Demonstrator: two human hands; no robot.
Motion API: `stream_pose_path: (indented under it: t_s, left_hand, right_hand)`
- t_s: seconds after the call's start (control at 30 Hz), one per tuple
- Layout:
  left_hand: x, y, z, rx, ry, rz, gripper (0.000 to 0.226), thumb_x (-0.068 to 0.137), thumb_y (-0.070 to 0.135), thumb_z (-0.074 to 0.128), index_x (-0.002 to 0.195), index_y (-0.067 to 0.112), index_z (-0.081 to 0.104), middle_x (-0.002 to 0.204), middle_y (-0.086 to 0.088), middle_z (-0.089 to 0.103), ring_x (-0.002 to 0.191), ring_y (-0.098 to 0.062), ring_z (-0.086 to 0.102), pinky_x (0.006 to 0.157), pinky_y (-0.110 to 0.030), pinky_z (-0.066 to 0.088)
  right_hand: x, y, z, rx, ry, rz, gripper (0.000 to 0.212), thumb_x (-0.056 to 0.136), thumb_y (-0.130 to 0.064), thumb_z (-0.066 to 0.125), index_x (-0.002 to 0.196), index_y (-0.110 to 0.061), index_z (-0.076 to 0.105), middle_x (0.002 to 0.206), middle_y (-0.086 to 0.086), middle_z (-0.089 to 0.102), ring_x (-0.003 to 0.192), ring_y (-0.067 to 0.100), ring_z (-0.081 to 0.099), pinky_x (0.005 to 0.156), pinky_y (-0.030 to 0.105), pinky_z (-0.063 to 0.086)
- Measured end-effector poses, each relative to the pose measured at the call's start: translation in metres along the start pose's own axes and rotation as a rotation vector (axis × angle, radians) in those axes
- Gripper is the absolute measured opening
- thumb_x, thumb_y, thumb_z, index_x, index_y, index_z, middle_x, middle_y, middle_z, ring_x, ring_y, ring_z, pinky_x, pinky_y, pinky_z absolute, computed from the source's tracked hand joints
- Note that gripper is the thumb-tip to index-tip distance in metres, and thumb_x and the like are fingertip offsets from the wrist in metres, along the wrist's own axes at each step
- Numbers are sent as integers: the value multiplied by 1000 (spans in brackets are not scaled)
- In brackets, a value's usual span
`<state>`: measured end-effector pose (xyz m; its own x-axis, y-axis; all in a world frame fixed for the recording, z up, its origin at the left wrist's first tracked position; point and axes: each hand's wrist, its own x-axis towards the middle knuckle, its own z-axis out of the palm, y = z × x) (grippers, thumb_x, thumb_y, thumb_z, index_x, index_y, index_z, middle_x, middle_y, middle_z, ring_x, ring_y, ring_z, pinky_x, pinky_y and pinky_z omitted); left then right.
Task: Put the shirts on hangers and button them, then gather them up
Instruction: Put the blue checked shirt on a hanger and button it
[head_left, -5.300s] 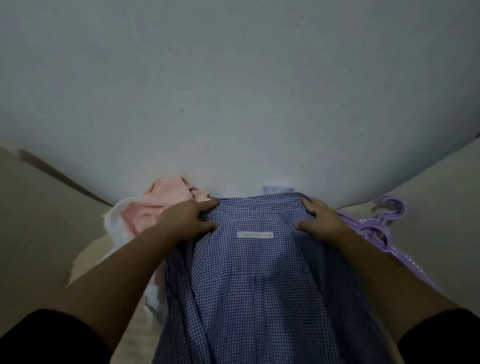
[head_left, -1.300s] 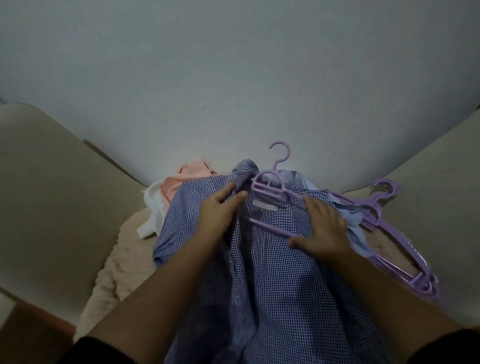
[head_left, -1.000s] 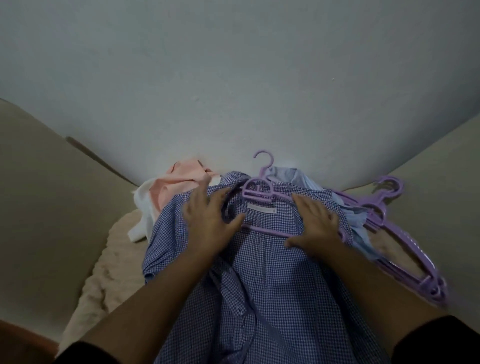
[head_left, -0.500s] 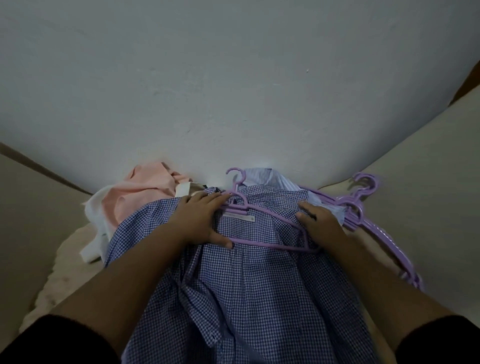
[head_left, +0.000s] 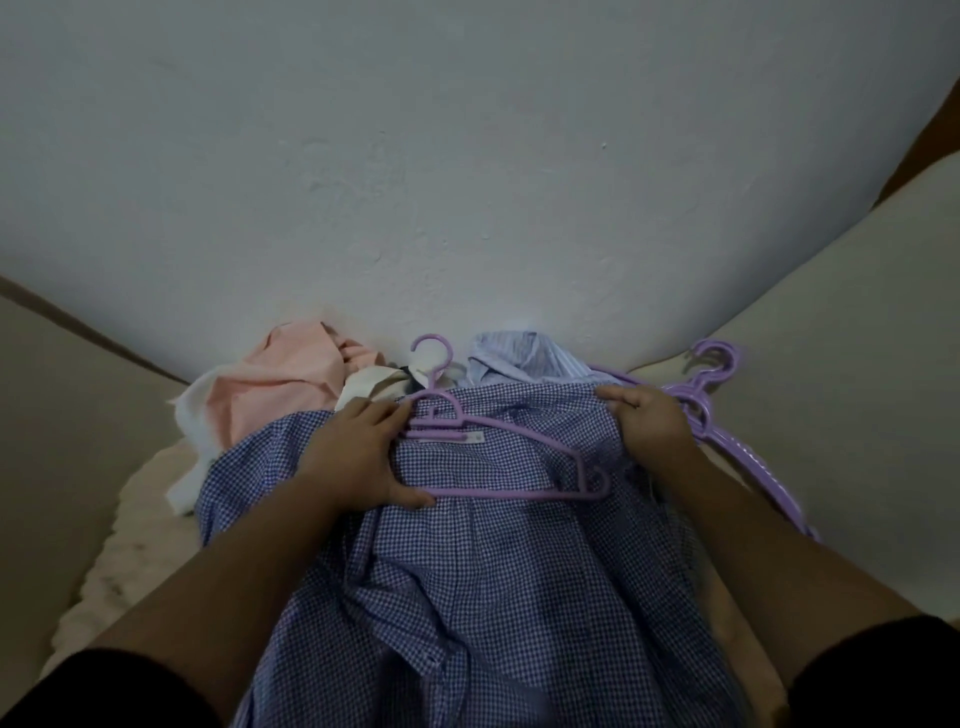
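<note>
Head view. I have the blue checked shirt spread open, inside up, on the beige cushion, collar toward the wall. My left hand lies flat and open, pinning the purple hanger against the yoke so, I judge, it cannot slide. My right hand is closed on the shirt's right shoulder fabric, presumably to draw it over the hanger's free arm. Spare hangers lie just beside that hand; a pink shirt and a striped shirt wait behind. Nothing is buttoned yet.
</note>
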<state>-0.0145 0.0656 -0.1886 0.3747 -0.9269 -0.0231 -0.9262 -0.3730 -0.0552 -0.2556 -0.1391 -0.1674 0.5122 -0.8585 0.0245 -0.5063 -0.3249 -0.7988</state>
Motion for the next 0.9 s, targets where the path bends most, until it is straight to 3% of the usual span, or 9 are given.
stream_pose_path:
  t_s: [0.27, 0.4, 0.57, 0.63, 0.7, 0.73, 0.83, 0.9]
  left_hand:
    - [-10, 7, -28, 72, 89, -117, 127, 52, 96, 43, 152, 21, 20, 144, 1, 40, 129, -23, 34, 104, -38, 36]
    - [6, 31, -37, -6, 213, -174, 126, 53, 95, 44, 151, 18, 22, 148, -3, 38, 131, -27, 32, 109, -39, 30]
    - [18, 47, -19, -131, 157, -176, 110, 73, 69, 61, 153, 24, 0, 161, -8, -8, 147, -33, -7, 118, -50, -2]
    - [5, 47, -3, -230, 233, -223, 110, 72, 71, 62, 154, 25, 5, 161, -9, -7, 147, -32, -7, 117, -48, -3]
    - [-16, 52, 16, -377, 353, -272, 99, 75, 66, 64, 153, 27, 16, 161, -8, 1, 147, -29, -1, 117, -46, 0]
    - [-28, 57, 27, -451, 402, -302, 91, 78, 60, 65, 151, 28, 21, 161, -7, 5, 147, -29, 3, 117, -46, 4]
    - [-60, 80, 54, -648, 528, -341, 69, 86, 31, 69, 147, 25, 36, 158, -5, 20, 142, -28, 22, 113, -42, 23]
    - [-77, 97, 62, -792, 541, -352, 60, 92, 10, 58, 146, 25, 37, 155, 8, 20, 140, -14, 26, 109, -20, 25]
  right_hand:
    - [-15, -57, 1, 326, 29, -10, 29, 94, -4, 48, 117, -10, 65, 118, 6, 65, 105, 15, 59, 91, 25, 46]
    - [-34, -82, 37, 488, -55, 8, 29, 95, -7, 50, 118, -15, 65, 117, 4, 66, 110, 20, 60, 100, 39, 47]
    - [-55, -71, 80, 618, -158, 96, 38, 95, 0, 47, 129, -15, 55, 109, 2, 59, 97, 29, 62, 85, 53, 53]
    - [-60, -50, 83, 509, -139, 92, 40, 93, -1, 50, 130, -16, 55, 116, 3, 59, 93, 22, 62, 84, 45, 55]
    - [-67, -32, 82, 361, -147, 49, 41, 93, -5, 51, 133, -14, 53, 110, 2, 56, 83, 4, 54, 73, 23, 50]
    - [-71, -25, 81, 324, -160, 28, 40, 93, -6, 52, 134, -12, 52, 109, 0, 53, 84, 1, 50, 74, 18, 45]
    - [-84, -14, 86, 335, -211, 79, 36, 91, -11, 60, 126, -9, 54, 114, -2, 50, 101, 11, 50, 83, 24, 42]
    - [-94, -9, 94, 321, -275, 125, 34, 86, -14, 68, 115, -15, 50, 107, -2, 48, 96, 15, 52, 75, 26, 44]
